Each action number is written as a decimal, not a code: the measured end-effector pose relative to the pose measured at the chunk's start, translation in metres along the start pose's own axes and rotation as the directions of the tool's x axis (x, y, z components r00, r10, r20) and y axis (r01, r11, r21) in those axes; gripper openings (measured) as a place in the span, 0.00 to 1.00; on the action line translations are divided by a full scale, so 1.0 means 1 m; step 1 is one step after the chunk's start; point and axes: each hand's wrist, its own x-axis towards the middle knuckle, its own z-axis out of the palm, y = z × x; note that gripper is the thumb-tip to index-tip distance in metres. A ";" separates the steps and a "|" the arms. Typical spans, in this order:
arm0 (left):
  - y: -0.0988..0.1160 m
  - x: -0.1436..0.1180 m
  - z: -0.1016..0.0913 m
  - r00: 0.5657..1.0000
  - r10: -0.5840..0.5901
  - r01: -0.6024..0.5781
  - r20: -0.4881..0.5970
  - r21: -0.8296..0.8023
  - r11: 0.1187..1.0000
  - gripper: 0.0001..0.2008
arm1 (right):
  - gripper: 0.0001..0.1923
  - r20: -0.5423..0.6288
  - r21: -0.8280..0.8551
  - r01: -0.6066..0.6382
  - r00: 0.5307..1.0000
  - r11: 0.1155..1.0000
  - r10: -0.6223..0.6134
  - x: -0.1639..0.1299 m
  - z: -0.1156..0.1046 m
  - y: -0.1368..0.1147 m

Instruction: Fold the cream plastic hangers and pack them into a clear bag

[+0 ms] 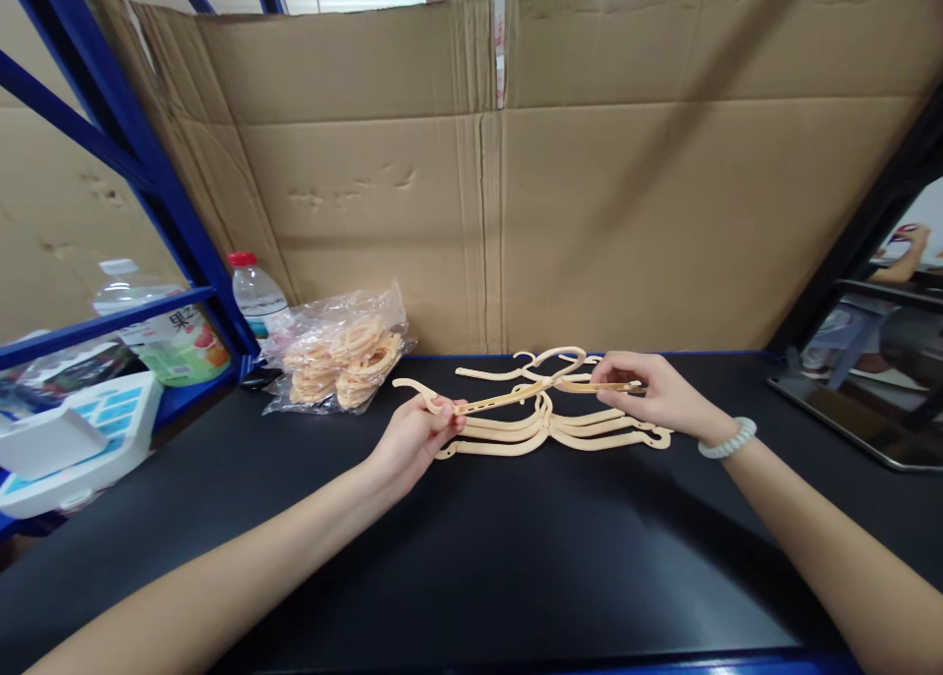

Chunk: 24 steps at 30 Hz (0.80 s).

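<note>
Two bare hands hold one thin cream plastic hanger [516, 397] by its ends above a black table [471, 557].

The left hand [413, 439] pinches one end and the right hand [648, 390] the other, well apart; it looks light, stiff yet bendable, best gripped at the arms. Just beneath lies a small pile of matching hangers [560, 434]. To the left sit a clear bag of hangers [343, 356] and a water bottle [256, 297]; a cardboard wall [589, 213] stands behind.
</note>
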 end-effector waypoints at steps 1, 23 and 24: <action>-0.001 0.000 0.000 1.000 0.006 -0.006 0.000 0.004 1.000 0.13 | 0.08 -0.001 0.011 0.001 1.000 1.000 -0.001 0.000 0.001 0.000; 0.001 0.003 -0.001 0.988 -0.039 0.058 0.151 -0.123 0.991 0.04 | 0.13 0.018 -0.019 -0.050 0.999 0.999 0.050 -0.001 -0.011 0.005; 0.001 0.003 -0.001 0.988 -0.047 0.067 0.146 -0.134 0.989 0.05 | 0.13 0.022 -0.019 -0.044 0.999 0.999 0.045 -0.001 -0.011 0.004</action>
